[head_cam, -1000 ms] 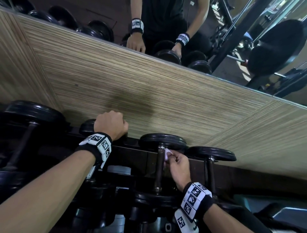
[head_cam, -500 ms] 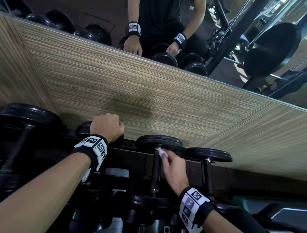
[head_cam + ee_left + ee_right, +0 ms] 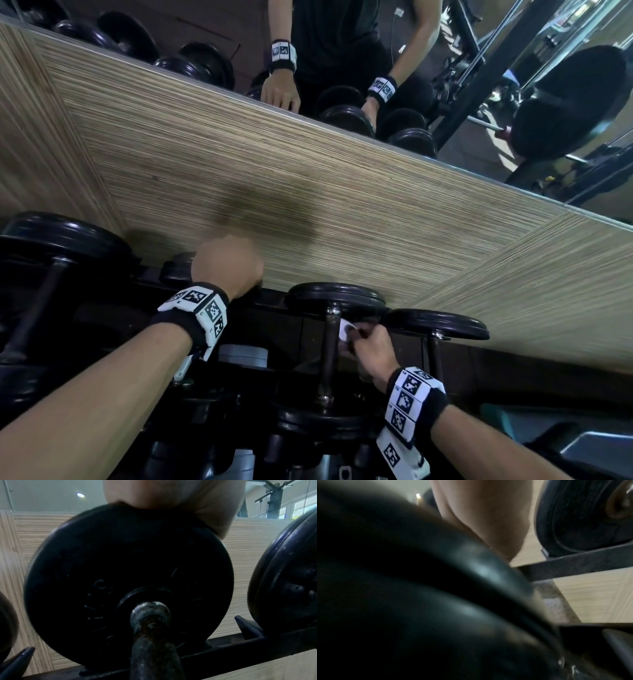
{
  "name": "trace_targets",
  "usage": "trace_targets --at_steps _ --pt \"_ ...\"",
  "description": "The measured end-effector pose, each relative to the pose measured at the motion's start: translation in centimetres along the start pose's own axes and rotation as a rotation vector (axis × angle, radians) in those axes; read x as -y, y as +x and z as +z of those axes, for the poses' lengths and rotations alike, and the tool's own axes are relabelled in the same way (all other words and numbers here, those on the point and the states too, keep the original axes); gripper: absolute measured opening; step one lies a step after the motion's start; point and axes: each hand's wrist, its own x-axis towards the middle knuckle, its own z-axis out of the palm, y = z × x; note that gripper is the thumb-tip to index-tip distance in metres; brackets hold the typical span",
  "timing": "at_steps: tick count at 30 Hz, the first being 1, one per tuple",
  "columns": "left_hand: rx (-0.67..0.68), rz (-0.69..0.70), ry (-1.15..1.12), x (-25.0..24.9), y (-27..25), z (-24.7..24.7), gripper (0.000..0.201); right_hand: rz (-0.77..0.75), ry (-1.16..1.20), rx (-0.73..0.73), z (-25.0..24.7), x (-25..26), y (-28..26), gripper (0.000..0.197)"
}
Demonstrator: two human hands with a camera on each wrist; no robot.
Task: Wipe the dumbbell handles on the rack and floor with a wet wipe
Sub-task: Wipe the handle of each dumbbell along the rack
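Two hands engaged: right hand [image 3: 371, 346] pinches wet wipe [image 3: 345, 329] against dumbbell handle [image 3: 329, 349], apparently wiping; left hand [image 3: 226, 265] curls over neighbouring plate [image 3: 128, 580], steadying.

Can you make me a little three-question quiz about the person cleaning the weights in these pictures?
1. True or false: the right hand holds a white wipe against a dumbbell bar.
2. Where does the left hand rest? A) on the top of a black weight plate on the rack; B) on the mirror; C) on the floor.
3. Fill in: the wall panel behind the rack looks like striped ____.

Key:
1. True.
2. A. The left wrist view shows the hand over the plate's top edge.
3. Wood.
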Motion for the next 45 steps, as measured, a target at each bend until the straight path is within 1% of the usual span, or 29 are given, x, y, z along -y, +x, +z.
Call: trace_targets --at_steps 2,5,7,11,13,15,18,19,21,23,24,25,28,29,30,31,32,34,36,37,39,41,43,45 --pt "-0.005 -0.002 0.004 0.0 -0.1 -0.1 0.033 -0.004 0.185 0.109 0.7 0.6 -0.2 0.021" --pt "-0.003 -0.009 -0.009 0.0 0.0 0.0 0.032 0.003 0.286 0.186 0.9 0.5 0.1 0.021" --pt "0.002 -0.010 -0.015 -0.1 0.0 0.0 0.032 -0.004 0.320 0.176 0.8 0.1 0.2 0.021" --pt "0.006 -0.009 -0.020 -0.2 0.0 -0.1 0.031 -0.094 0.313 0.069 0.5 0.1 -1.1 0.021" --pt "0.009 -0.005 -0.023 -0.2 0.0 -0.2 0.032 -0.150 0.287 0.008 0.5 0.3 -1.9 0.018" --pt "0.015 -0.004 -0.024 -0.3 0.0 -0.2 0.032 -0.244 0.197 -0.062 0.6 0.2 -2.6 0.016" --pt "0.031 -0.009 -0.033 -0.3 -0.2 -0.4 0.033 -0.446 -0.129 -0.187 0.9 0.1 -3.3 0.020" --pt "0.035 -0.008 -0.040 -0.3 -0.2 -0.6 0.033 -0.500 -0.188 -0.191 1.0 0.1 -3.6 0.021" --pt "0.056 -0.005 -0.056 -0.4 -0.3 -1.0 0.033 -0.555 -0.339 -0.129 1.5 0.5 -4.5 0.024" --pt "0.102 0.004 -0.073 -0.5 -0.9 -1.5 0.032 -0.550 -0.512 -0.056 2.1 1.2 -5.5 0.025" --pt "0.113 0.022 -0.074 -0.7 -1.5 -1.8 0.031 -0.541 -0.502 -0.039 2.1 1.6 -6.1 0.023" --pt "0.115 0.044 -0.076 -1.1 -2.2 -2.0 0.030 -0.538 -0.435 -0.038 2.0 1.9 -6.5 0.021" --pt "0.084 0.113 -0.132 -3.3 -5.5 -2.9 0.029 -0.496 -0.250 -0.086 0.8 2.3 -7.7 0.019" --pt "0.089 0.135 -0.172 -4.5 -6.8 -3.0 0.030 -0.495 -0.186 -0.084 0.5 2.0 -8.1 0.019" --pt "0.127 0.155 -0.240 -5.7 -8.0 -2.8 0.032 -0.483 -0.108 -0.071 0.4 1.7 -8.5 0.017" --pt "0.200 0.162 -0.349 -6.9 -9.0 -2.3 0.035 -0.475 -0.020 -0.049 0.5 1.5 -9.1 0.015" --pt "0.306 0.146 -0.495 -7.9 -9.6 -1.7 0.039 -0.460 0.055 -0.028 0.6 1.4 -9.7 0.015" --pt "0.519 0.091 -0.847 -9.1 -10.5 -0.4 0.043 -0.441 0.190 -0.016 0.7 1.1 -10.4 0.015" --pt "0.599 0.032 -1.140 -9.4 -11.0 0.2 0.033 -0.418 0.259 -0.053 0.7 0.7 -10.7 0.013" --pt "0.623 0.007 -1.230 -9.4 -11.1 0.3 0.026 -0.396 0.265 -0.079 0.7 0.3 -10.6 0.012" --pt "0.696 -0.031 -1.342 -9.4 -11.1 0.7 0.017 -0.362 0.231 -0.138 0.8 -0.5 -10.3 0.011" --pt "0.752 -0.056 -1.400 -9.2 -11.0 1.2 0.011 -0.339 0.214 -0.182 1.0 -0.8 -10.4 0.011" --pt "0.767 -0.084 -1.426 -9.5 -10.8 1.6 0.011 -0.310 0.223 -0.227 1.2 -0.9 -10.3 0.011" --pt "0.730 -0.166 -1.464 -9.7 -10.7 2.1 0.011 -0.286 0.212 -0.293 1.4 -1.0 -10.4 0.009"
